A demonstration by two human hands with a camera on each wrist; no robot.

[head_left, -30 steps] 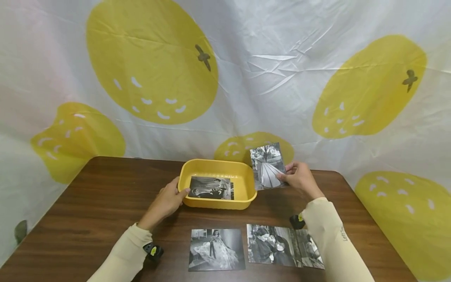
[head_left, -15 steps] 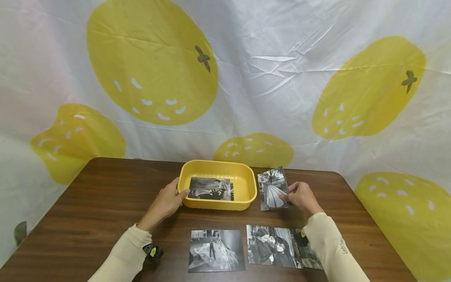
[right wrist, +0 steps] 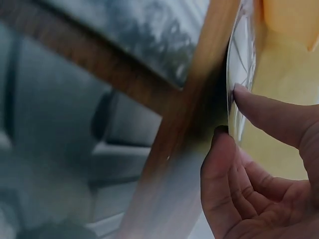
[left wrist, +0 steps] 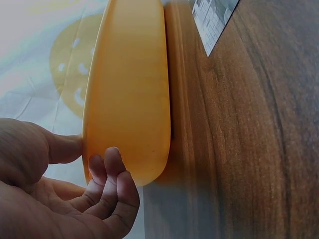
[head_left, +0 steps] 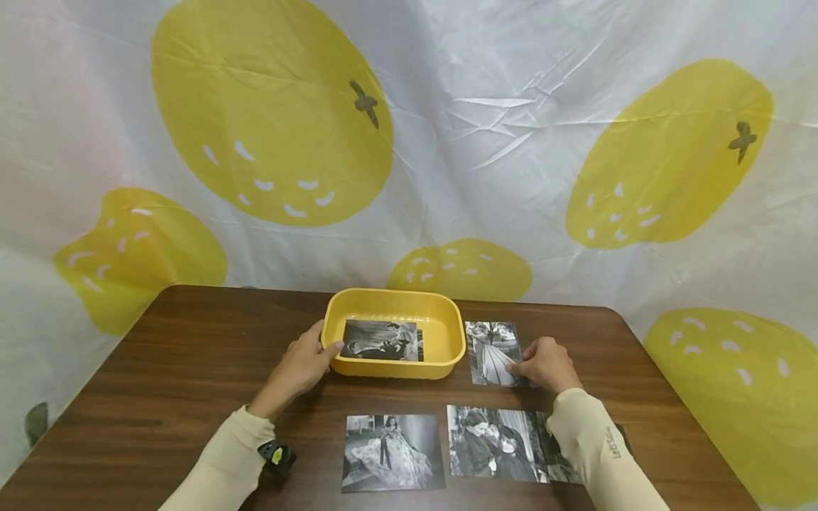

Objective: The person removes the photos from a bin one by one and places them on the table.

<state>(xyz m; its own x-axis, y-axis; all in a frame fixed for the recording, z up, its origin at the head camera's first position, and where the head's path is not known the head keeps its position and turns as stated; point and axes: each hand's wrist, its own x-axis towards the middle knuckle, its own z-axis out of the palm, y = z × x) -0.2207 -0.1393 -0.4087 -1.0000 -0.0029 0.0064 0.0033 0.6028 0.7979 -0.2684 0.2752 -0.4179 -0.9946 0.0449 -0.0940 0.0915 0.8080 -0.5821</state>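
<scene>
A black-and-white photo (head_left: pixel 493 353) is near the back edge of the bench (head_left: pixel 192 355), right of its middle, tilted up at its right side; whether its left side touches the bench cannot be told. The right hand (head_left: pixel 548 364) pinches that right side, thumb on the picture face and fingertips behind. Just left of the photo, near the back edge, is a yellow tub (head_left: pixel 396 369). The left hand (head_left: pixel 307 362) grips the tub's left end, thumb over the rim and fingers bent against the outer wall. Inside, toward the tub's left, lie overlapping prints (head_left: pixel 381 341).

Closer to the bench's front edge, a gown picture (head_left: pixel 393 453) lies flat. To its right lies a couple picture (head_left: pixel 492 443), with another print (head_left: pixel 564 468) beside it, partly hidden by the right sleeve (head_left: pixel 594 440). Both sleeves are cream. Behind the bench's back edge hangs a white sheet (head_left: pixel 447 177) with big yellow fruit shapes
</scene>
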